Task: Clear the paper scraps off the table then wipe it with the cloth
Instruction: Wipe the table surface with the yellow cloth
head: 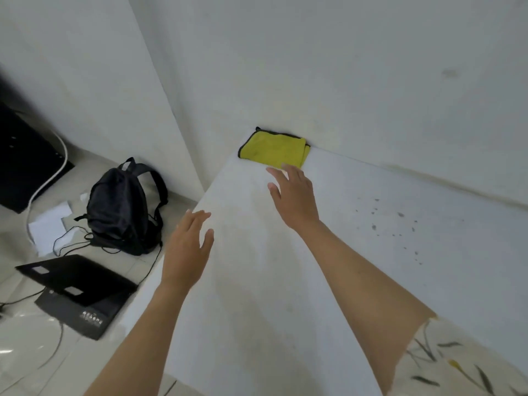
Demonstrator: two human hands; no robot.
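— So, what's nearest?
— I see my left hand, fingers spread and empty, over the table's left edge.
— And the right?
— My right hand is farther out, fingers splayed, holding nothing, fingertips just short of the cloth.
— Where's that?
— Folded at the far corner, against the wall.

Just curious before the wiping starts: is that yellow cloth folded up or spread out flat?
Folded. The yellow cloth shows doubled layers at its right edge, lying in the table's far corner.
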